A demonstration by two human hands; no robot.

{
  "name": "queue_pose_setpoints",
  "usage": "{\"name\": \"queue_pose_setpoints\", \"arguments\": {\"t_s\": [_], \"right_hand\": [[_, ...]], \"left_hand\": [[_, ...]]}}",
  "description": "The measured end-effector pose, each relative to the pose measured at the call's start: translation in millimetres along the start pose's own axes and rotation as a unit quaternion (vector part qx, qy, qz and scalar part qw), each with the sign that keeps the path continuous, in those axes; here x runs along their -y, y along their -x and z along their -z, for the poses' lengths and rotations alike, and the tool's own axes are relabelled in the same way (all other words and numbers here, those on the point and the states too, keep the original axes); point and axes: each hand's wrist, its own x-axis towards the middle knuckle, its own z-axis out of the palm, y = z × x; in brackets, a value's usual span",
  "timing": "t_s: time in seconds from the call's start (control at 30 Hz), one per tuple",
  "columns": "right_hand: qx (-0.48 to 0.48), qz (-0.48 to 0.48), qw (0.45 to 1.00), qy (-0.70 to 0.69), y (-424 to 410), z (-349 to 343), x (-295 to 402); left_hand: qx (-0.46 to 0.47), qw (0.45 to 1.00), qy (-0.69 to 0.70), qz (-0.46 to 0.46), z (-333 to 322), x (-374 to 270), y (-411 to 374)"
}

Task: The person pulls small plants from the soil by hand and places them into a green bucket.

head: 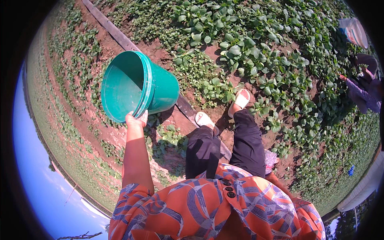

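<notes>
My left hand grips the rim of a green plastic bucket, which is tipped with its mouth towards the left. No contents show in the part of the bucket's inside that I see. Low at the right, beside my leg, my right hand is mostly hidden by my trousers and shirt; a crumpled clear and pink plastic bag is at it, and its fingers cannot be made out. Leafy green plants grow around my feet, which are in pale sandals.
A narrow dark strip runs diagonally over the soil, passing behind the bucket and by my feet. At the right edge another person's purple sleeve reaches over the plants, near a whitish bucket. A small blue object lies among plants.
</notes>
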Motion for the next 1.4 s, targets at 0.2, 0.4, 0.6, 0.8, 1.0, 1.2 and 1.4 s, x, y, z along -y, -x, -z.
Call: {"name": "queue_pose_setpoints", "arguments": {"t_s": [0.2, 0.4, 0.6, 0.8, 1.0, 1.2, 1.4], "right_hand": [[0.089, -0.113, 0.990, -0.005, 84, -2, -90], [0.144, -0.199, 0.969, -0.029, 107, -58, -87], [0.105, -0.096, 0.987, -0.072, -42, -139, 17], [0.051, -0.007, 0.990, -0.134, -187, -194, 82], [0.040, 0.055, 0.981, -0.180, -279, -248, 63], [0.045, 0.121, 0.957, -0.260, -313, -319, 38], [-0.028, 0.081, 0.967, -0.240, -363, -282, 15]], "left_hand": [[0.058, 0.992, 0.085, -0.076, -27, -83, 12], [0.122, 0.978, 0.097, -0.137, -85, -123, -61], [0.132, 0.976, 0.057, -0.162, -122, -148, -170], [0.086, 0.972, -0.034, -0.214, -95, -141, -277], [0.042, 0.951, -0.075, -0.296, -100, -135, -268], [0.059, 0.939, -0.105, -0.322, -106, -122, -272], [0.027, 0.930, -0.066, -0.360, -108, -101, -274]]}}
